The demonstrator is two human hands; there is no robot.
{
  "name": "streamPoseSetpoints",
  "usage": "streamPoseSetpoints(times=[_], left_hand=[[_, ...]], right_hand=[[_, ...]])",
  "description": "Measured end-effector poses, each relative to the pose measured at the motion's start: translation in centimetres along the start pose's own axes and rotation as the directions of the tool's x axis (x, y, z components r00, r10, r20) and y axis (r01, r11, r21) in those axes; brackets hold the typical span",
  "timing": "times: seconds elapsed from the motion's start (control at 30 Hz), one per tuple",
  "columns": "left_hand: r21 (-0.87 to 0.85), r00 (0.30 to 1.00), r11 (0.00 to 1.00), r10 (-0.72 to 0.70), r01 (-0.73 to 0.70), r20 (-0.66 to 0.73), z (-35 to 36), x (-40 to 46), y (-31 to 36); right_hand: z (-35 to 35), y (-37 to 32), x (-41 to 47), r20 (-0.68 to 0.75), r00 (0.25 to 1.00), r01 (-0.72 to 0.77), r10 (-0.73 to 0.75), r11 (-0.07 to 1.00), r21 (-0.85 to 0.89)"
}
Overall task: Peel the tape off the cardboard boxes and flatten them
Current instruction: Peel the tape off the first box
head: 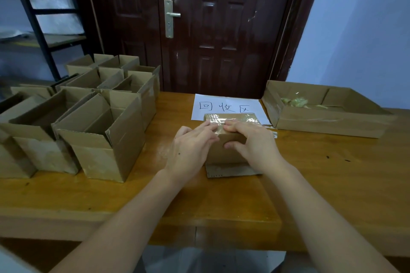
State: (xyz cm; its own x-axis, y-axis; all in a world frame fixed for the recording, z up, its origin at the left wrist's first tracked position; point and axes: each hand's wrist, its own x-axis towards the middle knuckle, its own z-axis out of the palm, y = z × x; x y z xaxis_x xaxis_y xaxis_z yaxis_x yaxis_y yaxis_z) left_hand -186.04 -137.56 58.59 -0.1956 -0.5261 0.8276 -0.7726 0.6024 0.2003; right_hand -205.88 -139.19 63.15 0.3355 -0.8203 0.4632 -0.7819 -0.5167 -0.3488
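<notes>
2 hands work at 1 box at mid-table. At far left, open boxes stand in rows. Left hand rests against the box's left side, fingers fairly straight, tips on the taped top edge. Tape covers the box top. Right hand grips the box, fingers curled over the top, thumb on the near face. Behind lies a paper sign. At right, a tray holds tape scraps.

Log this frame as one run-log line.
stage: tape peel start | left hand: on taped box, fingers at top tape | right hand: grips box | open boxes: left | tape scraps: tray
</notes>
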Motion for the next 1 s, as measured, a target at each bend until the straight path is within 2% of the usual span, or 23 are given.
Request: streamPoseSetpoints(times=[0.17,0.33,0.47,0.5,0.7,0.8,0.9,1.0], left_hand=[[-0.003,0.984,0.988,-0.154,0.155,0.094,-0.4,0.7,0.5],[-0.003,0.971,0.974,-0.225,0.226,0.084,-1.4,1.4,0.6],[-0.072,0.907,0.916,-0.376,0.395,0.189,-1.6,2.1,0.9],[-0.077,0.899,0.912,-0.379,0.403,0.22,-1.8,2.2,0.8],[-0.148,0.915,0.95,-0.21,0.274,0.346,-2.6,2.9,0.7],[-0.146,0.948,0.976,-0.113,0.162,0.298,-2.0,2.7,0.5],[-0.102,0.966,0.987,-0.096,0.124,0.24,-1.5,2.1,0.4],[-0.054,0.986,0.996,-0.055,0.064,0.158,-1.1,1.7,0.6]], right_hand=[[-0.4,0.1,0.3,0.04,0.999,-0.039,0.037,0.998,0.051],[-0.9,0.8,0.7,0.086,0.995,-0.067,0.053,0.983,0.169],[-1.3,1.7,1.0,0.122,0.991,-0.077,0.048,0.966,0.247],[-1.4,1.9,1.1,0.136,0.99,-0.081,0.046,0.962,0.261],[-2.5,2.1,1.7,0.189,0.982,-0.047,0.006,0.977,0.209],[-2.3,1.8,1.8,0.173,0.985,-0.021,-0.006,0.988,0.153],[-2.4,1.1,2.0,0.207,0.978,-0.039,0.025,0.997,0.066],[-2.6,0.0,2.0,0.204,0.976,-0.047,0.073,0.99,-0.131]])
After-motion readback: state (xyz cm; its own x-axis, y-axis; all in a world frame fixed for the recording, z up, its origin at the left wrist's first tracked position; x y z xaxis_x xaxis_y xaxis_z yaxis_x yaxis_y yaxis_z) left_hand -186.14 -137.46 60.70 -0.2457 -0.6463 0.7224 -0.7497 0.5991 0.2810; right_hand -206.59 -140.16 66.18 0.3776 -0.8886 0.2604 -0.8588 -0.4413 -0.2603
